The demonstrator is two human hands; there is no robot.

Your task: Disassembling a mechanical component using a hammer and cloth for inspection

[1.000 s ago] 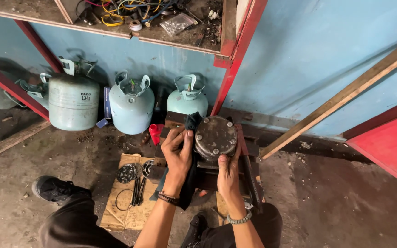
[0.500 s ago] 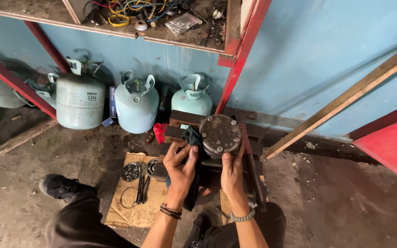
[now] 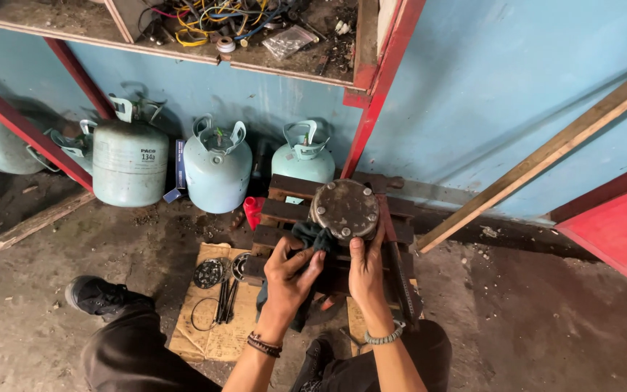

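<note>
Compressor body (image 3: 344,209), a grimy metal cylinder with a round bolted end plate facing up, stands on a low dark wooden stand (image 3: 277,210) near the middle of the view, just in front of the blue wall (image 3: 473,109). Its long axis appears to run roughly upright, tipped a little toward the camera, so the flat plate shows almost full on. Both hands come at it from 6 o'clock. The left hand (image 3: 293,270) sits at about 7 o'clock from the plate, fingers curled and pressed onto a dark rag (image 3: 312,238) bunched against the lower left flank of the cylinder; the rag trails down below the wrist. The right hand (image 3: 364,270) lies at about 5 o'clock, thumb up along the side wall and fingers wrapped behind, steadying the body; how hard it clamps cannot be told. Of the two, the right hand is nearer the metal, touching it bare, while the left meets it only through the cloth. At 9 o'clock from the hands, a cardboard sheet (image 3: 208,337) on the floor carries small round parts (image 3: 209,273). Pale gas cylinders (image 3: 218,170) stand at 11 o'clock along the wall.
</note>
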